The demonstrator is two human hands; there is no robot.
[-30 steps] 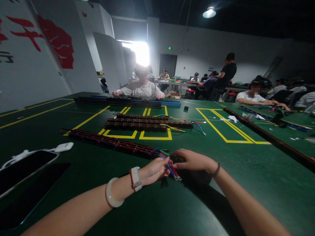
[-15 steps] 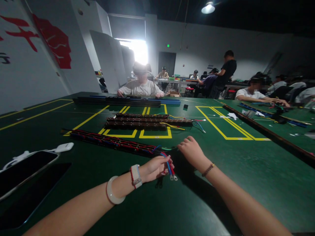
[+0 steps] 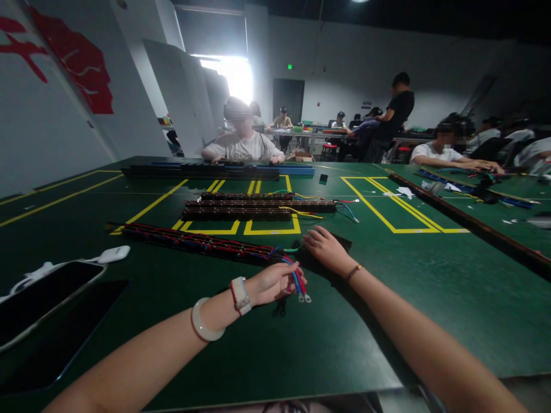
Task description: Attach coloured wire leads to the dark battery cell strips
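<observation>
A long dark bundle of strips [image 3: 206, 242], laced with red and blue wires, lies across the green table in front of me. My left hand [image 3: 275, 282] is closed around the red and blue cables [image 3: 298, 280] at its right end; their metal ring terminals [image 3: 305, 298] stick out below the fingers. My right hand [image 3: 328, 248] is just to the right, palm down and fingers bent, with its fingertips on the green wire [image 3: 293, 250] from the same bundle. The wire's far end is hidden under the hand.
More dark strip bundles [image 3: 241, 209] with coloured leads lie beyond. Blue and black rails [image 3: 206, 172] sit before a seated person [image 3: 245, 143]. A phone [image 3: 47, 298] and a dark flat panel [image 3: 69, 338] are at left, a long dark rail [image 3: 465, 221] at right.
The view has shifted slightly, showing the near table edge. My right hand has come a little left, lower over the green wire. My left hand keeps hold of the red and blue cables.
</observation>
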